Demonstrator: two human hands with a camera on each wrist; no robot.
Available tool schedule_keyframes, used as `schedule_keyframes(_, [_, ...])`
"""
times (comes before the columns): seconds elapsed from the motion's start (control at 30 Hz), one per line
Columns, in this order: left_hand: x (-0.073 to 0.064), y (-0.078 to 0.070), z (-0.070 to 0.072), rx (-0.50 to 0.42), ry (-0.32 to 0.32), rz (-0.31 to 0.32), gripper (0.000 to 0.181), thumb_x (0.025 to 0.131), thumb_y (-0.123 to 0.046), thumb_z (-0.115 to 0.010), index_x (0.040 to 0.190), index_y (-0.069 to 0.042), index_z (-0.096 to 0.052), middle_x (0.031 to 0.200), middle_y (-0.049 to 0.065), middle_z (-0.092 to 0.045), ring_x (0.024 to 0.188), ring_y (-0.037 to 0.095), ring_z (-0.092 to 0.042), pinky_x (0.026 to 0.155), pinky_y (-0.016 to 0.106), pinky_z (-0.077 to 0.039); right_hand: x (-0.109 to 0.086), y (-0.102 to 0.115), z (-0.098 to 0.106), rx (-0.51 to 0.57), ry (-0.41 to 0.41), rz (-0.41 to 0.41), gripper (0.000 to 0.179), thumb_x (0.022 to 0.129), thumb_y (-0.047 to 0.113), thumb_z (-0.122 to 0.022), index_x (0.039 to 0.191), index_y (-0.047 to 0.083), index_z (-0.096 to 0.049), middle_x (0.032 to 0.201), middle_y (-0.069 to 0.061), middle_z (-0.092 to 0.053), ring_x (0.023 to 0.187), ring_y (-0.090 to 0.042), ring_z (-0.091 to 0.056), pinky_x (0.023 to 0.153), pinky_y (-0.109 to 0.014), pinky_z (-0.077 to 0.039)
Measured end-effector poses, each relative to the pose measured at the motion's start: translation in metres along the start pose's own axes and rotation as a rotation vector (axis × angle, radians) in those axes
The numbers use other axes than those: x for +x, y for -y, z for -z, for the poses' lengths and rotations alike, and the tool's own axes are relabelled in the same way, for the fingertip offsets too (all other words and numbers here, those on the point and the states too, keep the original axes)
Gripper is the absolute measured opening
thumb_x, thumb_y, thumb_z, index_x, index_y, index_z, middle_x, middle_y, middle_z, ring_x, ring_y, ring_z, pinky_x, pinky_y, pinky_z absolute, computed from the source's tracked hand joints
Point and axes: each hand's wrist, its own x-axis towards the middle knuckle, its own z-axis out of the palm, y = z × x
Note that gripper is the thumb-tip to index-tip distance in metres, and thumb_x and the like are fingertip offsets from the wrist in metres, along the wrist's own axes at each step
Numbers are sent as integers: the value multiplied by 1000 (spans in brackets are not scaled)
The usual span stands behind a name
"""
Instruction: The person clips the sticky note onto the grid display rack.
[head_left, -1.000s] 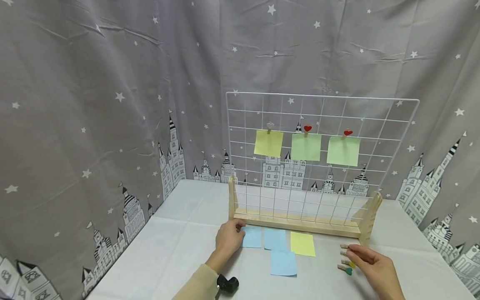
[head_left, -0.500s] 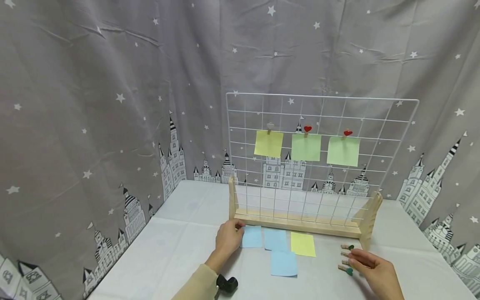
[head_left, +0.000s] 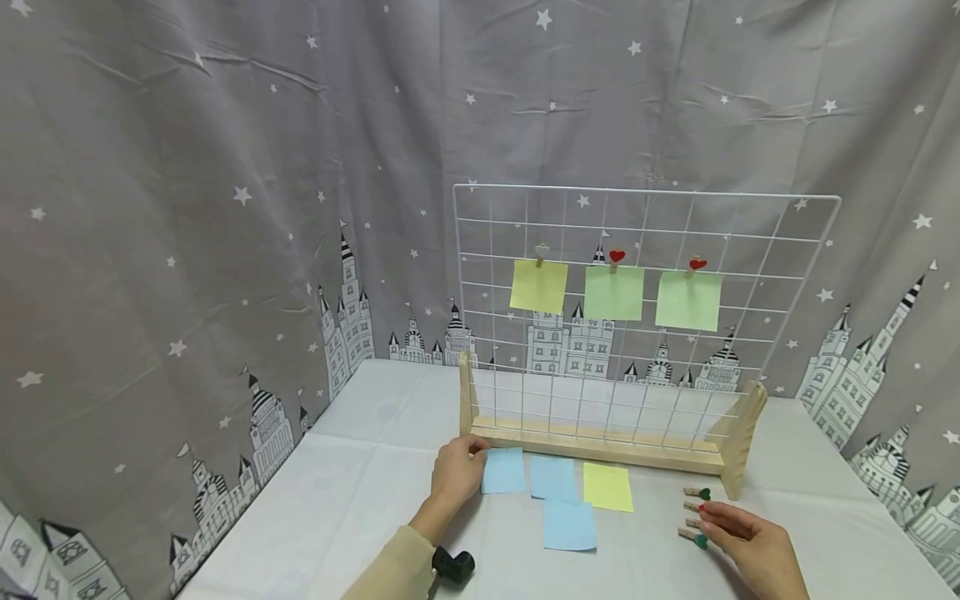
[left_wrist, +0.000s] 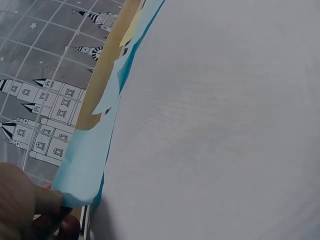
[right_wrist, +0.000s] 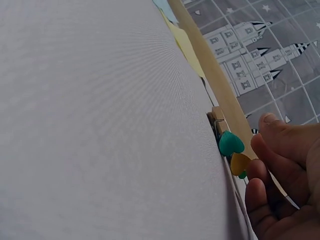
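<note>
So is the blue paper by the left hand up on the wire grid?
Off. The blue sticky note is down in front of the wooden base, touched by the left hand, not up on the wire grid.

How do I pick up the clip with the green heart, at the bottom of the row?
I'd pinch the clip by its heart end, coming from the right. It lies with its green heart toward your right hand and its wooden end pointing left. The other clips lie close beyond it, so a small fingertip pinch should bump them less.
</note>
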Motion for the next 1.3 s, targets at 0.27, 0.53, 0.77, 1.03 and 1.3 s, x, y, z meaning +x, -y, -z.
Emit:
schedule_keyframes(0.27, [1, -2, 4, -8, -2, 12, 11, 95, -13, -67, 96, -15, -78, 95, 2, -76, 88, 22, -69, 72, 41, -52, 0, -2, -1, 20, 21, -17, 54, 90, 28, -81, 130, -5, -67, 110, -9, -79, 83, 5, -68, 71, -14, -54])
schedule_keyframes(0.53, [3, -7, 8, -15, -9, 3, 11, 94, -13, -66, 96, -16, -77, 96, 2, -76, 89, 22, -69, 69, 40, -52, -1, -6, -2, -20, 21, 15, 49, 90, 24, -80, 128, -5, -68, 108, -8, -80, 81, 11, -65, 72, -13, -52])
schedule_keyframes(0.77, [3, -14, 12, -27, -18, 9, 12, 95, -12, -66, 96, -15, -78, 94, 3, -76, 86, 20, -67, 71, 39, -51, -3, -5, -1, -61, 21, 24, 48, 89, 23, -82, 128, -1, -69, 107, -6, -80, 81, 12, -64, 72, -12, -51])
schedule_keyframes(1.03, [5, -19, 17, -39, -22, 27, 10, 96, -13, -68, 95, -17, -77, 92, 1, -75, 84, 18, -66, 71, 38, -51, -2, -5, -2, -100, 18, 44, 48, 88, 20, -82, 127, -5, -68, 105, -7, -80, 82, 3, -66, 70, -15, -51])
schedule_keyframes(1.3, [4, -21, 20, -50, -30, 18, 11, 95, -13, -68, 94, -17, -78, 92, 2, -76, 84, 18, -66, 70, 37, -50, 0, -7, -1, -180, 16, 53, 43, 86, 26, -84, 118, 0, -74, 99, -4, -79, 84, -8, -67, 70, -22, -48])
